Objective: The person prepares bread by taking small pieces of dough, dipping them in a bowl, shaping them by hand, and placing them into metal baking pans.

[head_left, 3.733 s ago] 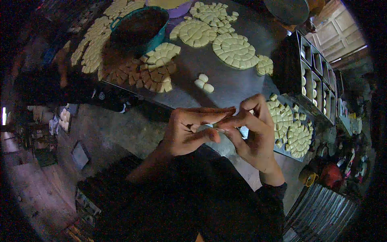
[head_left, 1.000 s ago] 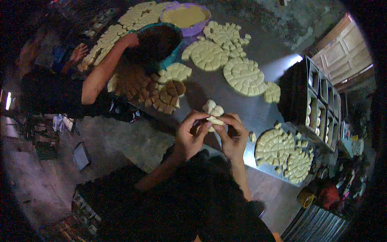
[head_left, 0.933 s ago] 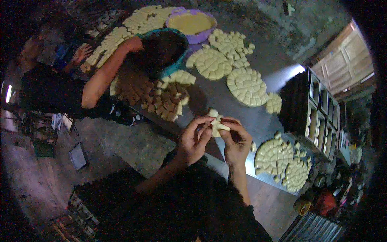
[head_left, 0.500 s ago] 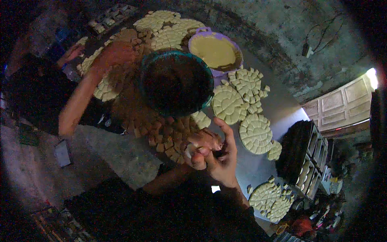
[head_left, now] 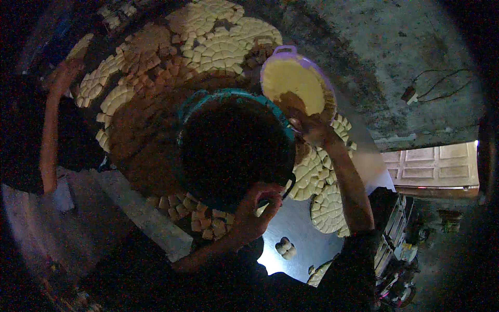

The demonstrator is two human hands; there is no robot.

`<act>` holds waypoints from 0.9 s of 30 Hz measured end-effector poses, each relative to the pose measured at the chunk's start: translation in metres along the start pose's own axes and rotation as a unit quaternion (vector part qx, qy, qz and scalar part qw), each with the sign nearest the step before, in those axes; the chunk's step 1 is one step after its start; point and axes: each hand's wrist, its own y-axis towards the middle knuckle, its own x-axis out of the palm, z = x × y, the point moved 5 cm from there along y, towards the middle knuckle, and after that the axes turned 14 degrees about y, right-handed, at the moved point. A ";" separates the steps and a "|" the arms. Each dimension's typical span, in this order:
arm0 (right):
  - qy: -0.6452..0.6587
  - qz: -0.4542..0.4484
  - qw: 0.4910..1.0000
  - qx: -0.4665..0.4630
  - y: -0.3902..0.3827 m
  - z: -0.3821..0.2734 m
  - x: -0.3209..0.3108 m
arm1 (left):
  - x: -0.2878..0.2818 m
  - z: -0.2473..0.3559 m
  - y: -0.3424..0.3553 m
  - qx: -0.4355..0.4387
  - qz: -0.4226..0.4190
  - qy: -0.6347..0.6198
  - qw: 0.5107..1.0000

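Note:
A large dark basin with a teal rim [head_left: 244, 95] fills the middle of the view, its inside too dark to read. My left hand [head_left: 257, 205] is curled at its near right edge, fingers closed around what looks like the basin's edge or handle. Across from it, my right hand [head_left: 314, 130] closes at the right rim, beside a purple tub [head_left: 287, 50] of yellow contents; its fingertips are partly hidden in shadow. Brown cut pieces [head_left: 210, 222] lie under and around the basin. Pale round slabs scored into pieces [head_left: 328, 210] rest to the right.
More pale slabs [head_left: 221, 49] cover the table's far side. At left, another person's arm [head_left: 50, 130] reaches toward the table's edge. A small cluster of pale pieces [head_left: 285, 248] sits on the grey tabletop. Racks [head_left: 397, 234] stand at the right, near a pale panelled door [head_left: 436, 166].
My hands were together in front of the basin; they have parted to its edges. The basin appears nearer to me. The view has shifted, and the other person's arm has drawn back left.

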 end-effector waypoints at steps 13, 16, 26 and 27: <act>0.782 0.214 0.585 -0.020 -0.166 -0.124 -0.011 | 0.011 0.014 0.002 -0.065 -0.032 -0.170 0.983; 0.816 0.269 0.508 -0.059 -0.214 -0.132 0.006 | 0.038 0.016 -0.024 -0.160 -0.113 -0.313 0.929; 0.374 0.368 0.851 -0.031 -0.392 -0.152 -0.004 | 0.113 0.065 -0.123 -0.060 -0.198 -0.219 0.954; 0.445 0.364 0.818 0.002 -0.411 -0.153 0.009 | 0.122 0.075 -0.137 0.010 -0.210 -0.140 0.968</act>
